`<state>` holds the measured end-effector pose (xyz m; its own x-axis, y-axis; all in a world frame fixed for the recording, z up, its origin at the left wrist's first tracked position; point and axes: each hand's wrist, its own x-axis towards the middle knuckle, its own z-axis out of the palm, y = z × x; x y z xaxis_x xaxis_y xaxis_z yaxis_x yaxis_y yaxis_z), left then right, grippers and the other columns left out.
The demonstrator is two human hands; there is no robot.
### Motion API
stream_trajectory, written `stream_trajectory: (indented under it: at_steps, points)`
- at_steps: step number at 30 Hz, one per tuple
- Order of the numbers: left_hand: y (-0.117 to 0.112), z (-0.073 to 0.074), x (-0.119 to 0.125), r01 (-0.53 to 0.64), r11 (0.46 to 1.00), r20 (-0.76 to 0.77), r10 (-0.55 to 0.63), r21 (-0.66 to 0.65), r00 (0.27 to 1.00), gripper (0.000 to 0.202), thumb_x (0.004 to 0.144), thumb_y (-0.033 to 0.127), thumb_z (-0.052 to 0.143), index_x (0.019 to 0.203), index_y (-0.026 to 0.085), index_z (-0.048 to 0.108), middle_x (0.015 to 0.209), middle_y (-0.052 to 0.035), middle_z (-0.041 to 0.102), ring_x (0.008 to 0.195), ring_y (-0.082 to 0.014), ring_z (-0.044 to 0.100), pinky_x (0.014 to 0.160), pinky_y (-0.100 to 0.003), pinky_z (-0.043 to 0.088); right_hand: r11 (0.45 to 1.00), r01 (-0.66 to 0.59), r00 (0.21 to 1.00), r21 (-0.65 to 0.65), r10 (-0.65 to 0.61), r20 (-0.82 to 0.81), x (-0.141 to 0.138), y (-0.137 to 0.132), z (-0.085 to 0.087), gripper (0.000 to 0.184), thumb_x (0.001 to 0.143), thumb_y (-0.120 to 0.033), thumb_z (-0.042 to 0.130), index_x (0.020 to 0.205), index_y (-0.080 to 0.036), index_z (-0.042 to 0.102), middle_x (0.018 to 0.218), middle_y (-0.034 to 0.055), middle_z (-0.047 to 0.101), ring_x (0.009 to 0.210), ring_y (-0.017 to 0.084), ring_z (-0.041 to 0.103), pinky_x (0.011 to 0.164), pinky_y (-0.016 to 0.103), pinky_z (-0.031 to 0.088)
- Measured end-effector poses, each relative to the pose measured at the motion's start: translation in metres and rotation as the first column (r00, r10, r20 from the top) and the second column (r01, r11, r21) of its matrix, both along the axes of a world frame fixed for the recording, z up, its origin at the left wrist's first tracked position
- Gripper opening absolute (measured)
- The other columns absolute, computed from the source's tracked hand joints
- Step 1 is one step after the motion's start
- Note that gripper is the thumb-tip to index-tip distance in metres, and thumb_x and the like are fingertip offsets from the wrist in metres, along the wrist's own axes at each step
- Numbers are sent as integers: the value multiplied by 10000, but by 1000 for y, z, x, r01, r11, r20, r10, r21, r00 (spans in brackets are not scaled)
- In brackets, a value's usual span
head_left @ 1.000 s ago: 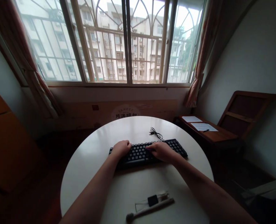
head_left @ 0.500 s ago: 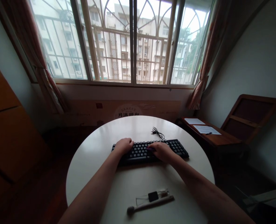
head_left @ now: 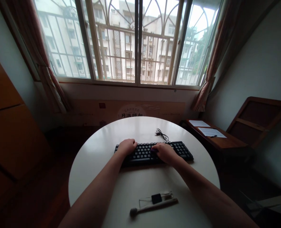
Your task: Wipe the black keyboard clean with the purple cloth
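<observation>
A black keyboard [head_left: 142, 153] lies across the white round table. My left hand [head_left: 128, 147] is closed on the keyboard's left end, its fingers curled over the keys and partly hidden. Over the right-middle keys, my right hand [head_left: 163, 152] is closed around a small dark purple thing [head_left: 154, 150], pressed against the keys; its kind is too dark and covered to make out. Nearer to me lie a toothbrush [head_left: 154, 206] with dark bristles and a small black square piece with wire loops [head_left: 156, 198].
The keyboard's coiled cable [head_left: 162, 135] lies behind it on the white table [head_left: 92, 171]. At the right, a wooden chair [head_left: 235, 141] carries sheets of paper [head_left: 211, 132] and a pen. A barred window [head_left: 137, 47] with curtains stands beyond.
The view has shifted slightly, so everything sits a little to the right. Both hands stay in nearly the same place on the keyboard.
</observation>
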<state>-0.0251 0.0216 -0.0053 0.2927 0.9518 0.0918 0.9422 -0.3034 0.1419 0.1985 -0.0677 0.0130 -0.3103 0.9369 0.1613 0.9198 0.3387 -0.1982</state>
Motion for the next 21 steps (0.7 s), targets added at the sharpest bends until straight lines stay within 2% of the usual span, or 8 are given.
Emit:
stream_trajectory:
  at_steps: [8, 12, 21]
  points:
    - [1, -3, 1, -9, 1000, -5, 9, 14, 1000, 375, 862, 417, 346, 903, 211, 657, 1002, -90, 667, 916, -244, 593, 737, -320, 443, 999, 53, 998, 5, -53, 16, -11, 4, 0, 302, 874, -259, 433, 1070, -282, 661, 1062, 34, 665, 942, 188, 596, 797, 260, 394]
    - [0, 0, 2, -9, 1000, 0, 9, 4, 1000, 372, 861, 428, 350, 897, 211, 651, 1001, -87, 668, 916, -243, 593, 732, -319, 445, 999, 32, 999, 2, -32, 28, -10, 4, 3, 287, 860, -233, 440, 1027, -267, 671, 1056, 37, 668, 951, 191, 597, 805, 260, 393]
    - [-4, 1, 2, -33, 999, 6, 33, 5, 999, 365, 856, 416, 360, 910, 211, 658, 1008, -84, 671, 928, -238, 592, 741, -310, 446, 999, 50, 998, -2, -50, 24, -10, 5, -2, 290, 869, -253, 442, 1068, -263, 652, 1057, 44, 669, 992, 193, 586, 837, 262, 385]
